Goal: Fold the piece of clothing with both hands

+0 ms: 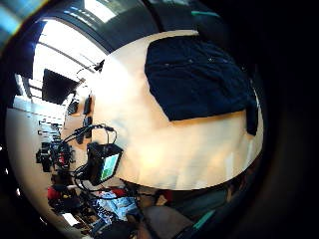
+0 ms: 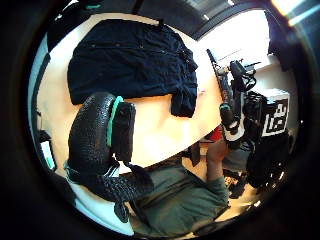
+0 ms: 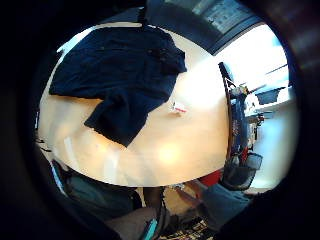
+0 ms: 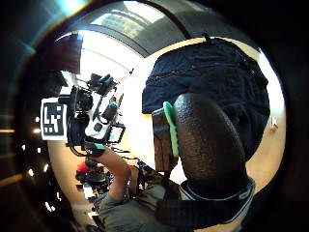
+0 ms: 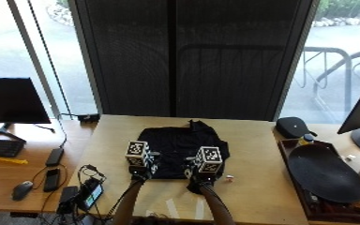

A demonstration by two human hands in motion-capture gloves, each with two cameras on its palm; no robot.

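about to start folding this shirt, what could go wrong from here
A sleeve of the dark shirt trails off its near right corner; it may bunch into the fold if not tucked first. A small white object lies on the table beside the shirt and could get swept aside. Neither hand visibly grips cloth.

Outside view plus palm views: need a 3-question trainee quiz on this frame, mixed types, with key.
1. True or false: the dark garment lies on the light wooden table.
2. Multiple choice: the small white object on the table lies (A) on top of the garment, (B) beside the garment on the person's right, (C) on the black tray.
3. Fill in: the left hand and right hand are over the garment's ____ edge, the one closest to the person.

Key: 1 true; 2 B; 3 near.
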